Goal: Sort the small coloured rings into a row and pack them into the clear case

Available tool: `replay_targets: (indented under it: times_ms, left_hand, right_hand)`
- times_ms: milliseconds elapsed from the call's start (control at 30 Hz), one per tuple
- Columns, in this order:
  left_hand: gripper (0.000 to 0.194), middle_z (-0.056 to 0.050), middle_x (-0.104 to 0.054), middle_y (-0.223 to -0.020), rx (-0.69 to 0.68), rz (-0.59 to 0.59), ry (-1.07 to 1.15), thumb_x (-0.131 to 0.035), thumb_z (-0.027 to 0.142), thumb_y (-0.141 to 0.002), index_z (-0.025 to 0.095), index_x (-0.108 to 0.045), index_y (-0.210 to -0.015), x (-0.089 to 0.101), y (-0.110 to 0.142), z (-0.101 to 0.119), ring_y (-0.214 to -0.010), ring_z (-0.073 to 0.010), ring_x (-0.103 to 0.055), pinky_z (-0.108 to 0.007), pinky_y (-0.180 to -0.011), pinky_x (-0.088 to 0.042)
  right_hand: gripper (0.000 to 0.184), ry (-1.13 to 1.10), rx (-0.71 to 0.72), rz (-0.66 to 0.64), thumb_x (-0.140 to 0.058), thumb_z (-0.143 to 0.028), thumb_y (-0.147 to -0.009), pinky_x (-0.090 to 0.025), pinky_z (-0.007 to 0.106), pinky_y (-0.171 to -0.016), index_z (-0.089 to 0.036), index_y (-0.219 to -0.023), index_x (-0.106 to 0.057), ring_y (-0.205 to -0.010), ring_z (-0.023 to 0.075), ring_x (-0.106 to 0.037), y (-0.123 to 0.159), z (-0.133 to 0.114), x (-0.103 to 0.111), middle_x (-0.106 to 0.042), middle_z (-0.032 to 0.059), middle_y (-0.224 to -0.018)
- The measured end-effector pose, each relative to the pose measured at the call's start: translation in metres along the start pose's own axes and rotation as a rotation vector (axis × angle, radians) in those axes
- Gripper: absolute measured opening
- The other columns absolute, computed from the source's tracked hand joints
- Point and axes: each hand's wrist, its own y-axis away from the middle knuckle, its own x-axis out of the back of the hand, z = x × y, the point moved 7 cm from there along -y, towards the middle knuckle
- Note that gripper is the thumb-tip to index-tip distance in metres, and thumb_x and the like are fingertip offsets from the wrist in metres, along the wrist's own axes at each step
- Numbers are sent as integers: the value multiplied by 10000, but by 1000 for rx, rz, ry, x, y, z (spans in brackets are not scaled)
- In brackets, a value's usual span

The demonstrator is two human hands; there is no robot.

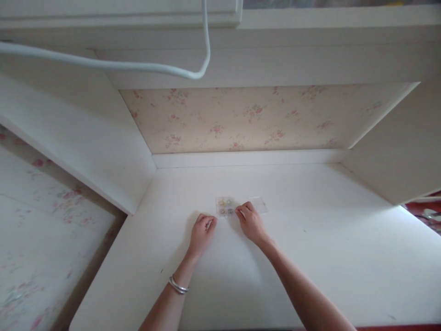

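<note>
A small clear plastic case [225,206] lies flat on the white desktop with several small round pieces in its compartments, some yellowish or greenish, others greyish. Just right of it rests its clear lid or a matching clear panel [260,205]. My left hand [204,231] is closed, thumb and forefinger together beside the case's near left corner; whether it touches the case I cannot tell. Over the gap between case and panel, my right hand [251,223] pinches with its fingertips at the case's right edge. Anything inside either pinch is too small to make out.
The white desktop [310,266] is bounded by side panels [99,138] and a low back ledge [251,158]. A thick white cable or tube [138,65] crosses the upper left, near the camera. An overhead shelf edge [275,64] spans the back.
</note>
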Motion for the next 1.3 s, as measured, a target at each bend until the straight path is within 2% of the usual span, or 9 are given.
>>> replay_targets:
  times_ms: [100,233,467,600,733,833,967,1067,1300]
  left_hand:
    - [259,-41,-578,-853,-10,2,24,-468,360,-886,190,-664,-886,0,1,0,-753,-149,-548,-280,-710,-454]
    - [248,-43,-571,-856,-18,8,40,-468,344,-886,187,-661,-886,1,1,-2,-763,-150,-549,-280,-716,-454]
    - [250,-42,-572,-878,-14,-23,52,-469,349,-888,183,-655,-896,-1,-1,-4,-778,-148,-548,-275,-719,-447]
    - [253,-35,-577,-864,-4,-33,53,-472,357,-886,188,-659,-906,1,-1,-5,-736,-140,-540,-275,-711,-443]
    - [245,-36,-584,-850,-8,-47,47,-478,348,-880,190,-666,-889,2,-2,-4,-731,-143,-541,-278,-707,-442]
    - [244,-43,-592,-861,-15,-53,47,-476,344,-878,192,-666,-872,2,-2,-3,-750,-151,-547,-279,-703,-446]
    - [259,-43,-595,-858,-20,-58,32,-465,363,-882,197,-662,-854,0,-1,-2,-751,-154,-548,-277,-697,-448]
    - [256,-39,-592,-851,-26,-60,20,-467,364,-882,197,-659,-855,0,0,-1,-739,-151,-544,-272,-693,-445]
    - [247,-39,-589,-862,-32,-60,-8,-460,346,-886,204,-662,-868,0,1,0,-755,-153,-547,-274,-709,-446]
  right_hand:
    - [212,21,11,26,-424,-252,-923,-450,287,-744,-184,-913,-625,-813,162,-553,-18,-3,-2,-551,66,-923]
    - [220,94,5,-5,-423,-240,-925,-438,272,-739,-182,-910,-634,-810,154,-552,-33,-2,-11,-550,65,-935]
    - [245,132,-25,-44,-441,-257,-917,-424,250,-699,-184,-849,-664,-757,138,-557,-39,4,-20,-560,51,-893]
    - [281,80,-75,24,-422,-316,-913,-435,265,-714,-189,-889,-671,-774,145,-568,-34,13,-5,-569,49,-897]
    - [300,52,-145,105,-435,-367,-885,-438,283,-702,-195,-863,-679,-767,161,-568,-22,36,20,-578,51,-873]
    - [299,147,-176,90,-443,-375,-873,-432,298,-722,-196,-906,-679,-802,174,-567,-9,56,31,-575,65,-918]
    - [328,368,-188,2,-534,-426,-820,-406,349,-783,-229,-1057,-645,-937,229,-540,11,72,31,-573,85,-1046]
    - [333,440,-186,-36,-532,-437,-829,-391,361,-790,-241,-1081,-628,-971,245,-525,20,73,29,-580,84,-1084]
    - [228,464,-99,-55,-429,-294,-906,-377,347,-780,-225,-918,-646,-921,231,-513,22,58,30,-619,80,-972]
